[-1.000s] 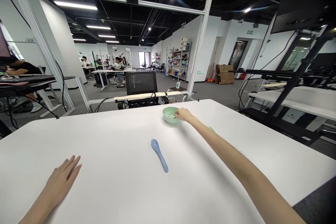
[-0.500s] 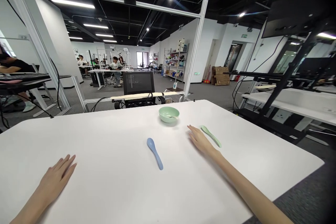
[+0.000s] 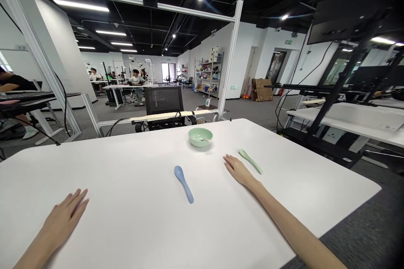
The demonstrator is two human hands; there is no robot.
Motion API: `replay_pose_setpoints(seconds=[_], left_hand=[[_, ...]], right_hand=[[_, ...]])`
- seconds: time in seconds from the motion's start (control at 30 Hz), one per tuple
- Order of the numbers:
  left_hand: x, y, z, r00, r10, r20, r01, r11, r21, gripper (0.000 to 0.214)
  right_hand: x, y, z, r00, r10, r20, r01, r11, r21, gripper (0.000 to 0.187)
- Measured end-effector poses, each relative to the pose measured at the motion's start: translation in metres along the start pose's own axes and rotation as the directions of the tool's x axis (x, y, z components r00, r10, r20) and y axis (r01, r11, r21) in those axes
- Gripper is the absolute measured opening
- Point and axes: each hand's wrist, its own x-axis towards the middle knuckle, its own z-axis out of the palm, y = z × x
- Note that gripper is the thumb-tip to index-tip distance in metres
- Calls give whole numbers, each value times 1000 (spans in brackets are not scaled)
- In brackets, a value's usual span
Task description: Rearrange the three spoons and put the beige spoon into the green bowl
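Head cam: R hand (image 3: 239, 171) open on table (image 3: 284, 201) by green spoon (image 3: 251, 162), L hand (image 3: 65, 218) open, tag (image 3: 21, 48) reads 13.

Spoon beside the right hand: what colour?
The slender spoon is plain pale mint green, lying beside the right hand; it shows best in the head view.

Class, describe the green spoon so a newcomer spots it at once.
On the white table, start at the green bowl by the far edge. To its right, just past the right hand, lies a green spoon, not the blue spoon left of that hand.
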Motion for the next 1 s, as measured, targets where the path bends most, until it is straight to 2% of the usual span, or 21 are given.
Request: replay_pose_setpoints(seconds=[0.33,0.47,0.63,0.7,0.77,0.9,1.0], left_hand=[[-1,-1,1,1000,0,-9,0,1000,7,74],[-2,1,1,1000,4,0,-4,1000,18,73],[-3,4,1,1000,-10,17,9,1000,17,76],[-4,5,0,1000,-16,20,16,1000,19,77],[-5,7,-2,1000,-15,19,15,1000,20,78],[-6,10,-4,1000,-11,3,11,1000,20,78],[-6,11,-3,1000,-4,-21,5,1000,14,76]], right_hand=[[-2,-8,-8,999,24,26,-24,1000,-1,48],[8,-14,-20,998,55,3,-55,998,38,45],[56,-46,-49,993,78,-89,-73,996,51,41],[83,-65,-59,996,60,-69,-61,998,-12,40],[111,-82,-64,998,65,-3,-65,993,-97,38],[153,-103,-58,986,128,107,-108,979,-174,28],[167,-110,-47,976,160,148,-128,971,-204,20]])
